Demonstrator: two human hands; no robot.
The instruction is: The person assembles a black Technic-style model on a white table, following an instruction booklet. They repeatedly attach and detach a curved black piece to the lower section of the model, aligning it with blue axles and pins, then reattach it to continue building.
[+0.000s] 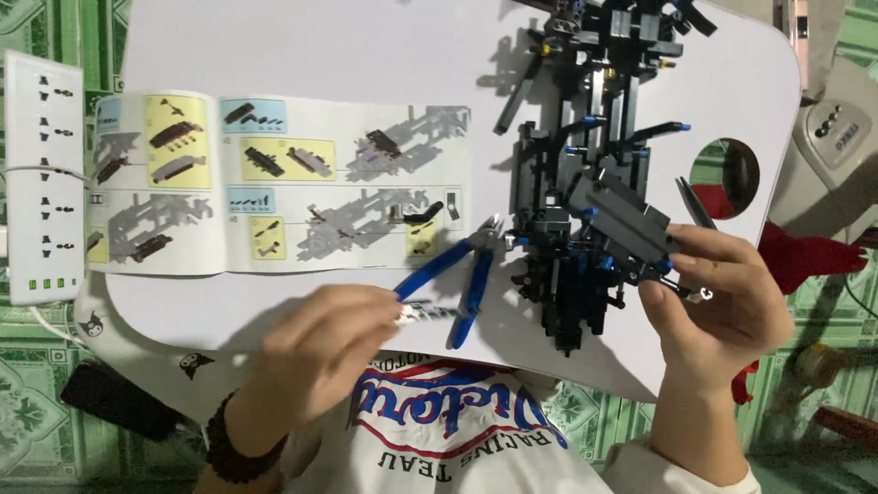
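Note:
A large black and grey brick-built model with blue pins lies on the white table. My right hand grips the model's near right corner, fingers around a grey panel. My left hand pinches a small light-coloured part at the table's front edge, close to blue-handled pliers that lie on the table. An open instruction booklet is spread out to the left of the model.
A white power strip lies along the left edge. The table has a round hole at the right, with a grey tool tip beside it. A black object rests on the green tiled floor.

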